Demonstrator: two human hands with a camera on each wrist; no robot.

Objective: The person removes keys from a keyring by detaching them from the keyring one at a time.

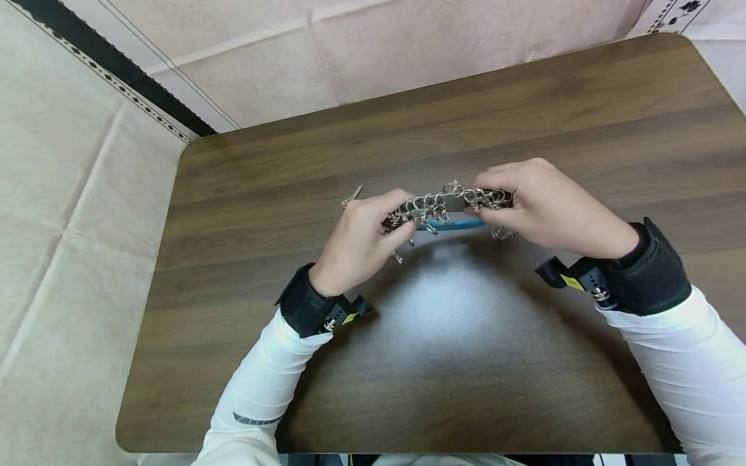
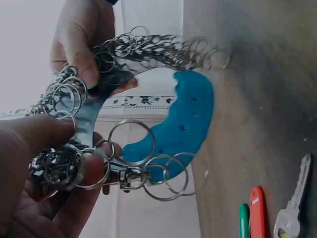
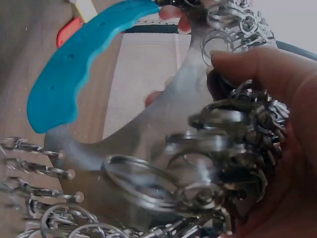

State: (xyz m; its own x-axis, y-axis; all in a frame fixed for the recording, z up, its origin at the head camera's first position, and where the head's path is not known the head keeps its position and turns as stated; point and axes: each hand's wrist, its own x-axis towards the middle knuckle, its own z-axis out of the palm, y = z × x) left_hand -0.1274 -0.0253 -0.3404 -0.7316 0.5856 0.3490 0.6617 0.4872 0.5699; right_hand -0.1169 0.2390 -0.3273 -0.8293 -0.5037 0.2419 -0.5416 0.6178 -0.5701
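Note:
A curved metal plate (image 3: pixel 143 148) with a blue grip handle (image 2: pixel 193 119) is held above the table between both hands. Many silver rings and clasps (image 1: pixel 428 208) hang along its edges. My left hand (image 1: pixel 362 238) grips the plate's left end, thumb on the near side. The right hand (image 1: pixel 539 204) pinches the other end between thumb and fingers, among the clustered rings. In the left wrist view, the handle curves away from both hands, with several large rings overlapping its lower end. The fingers behind the plate are partly hidden.
In the left wrist view a silver key (image 2: pixel 292 208), a red piece (image 2: pixel 257 213) and a green piece (image 2: pixel 243 222) appear low on the right. The brown wooden table (image 1: pixel 466 362) has rounded corners. Pale patterned cloth (image 1: pixel 280 65) lies beyond its far edge.

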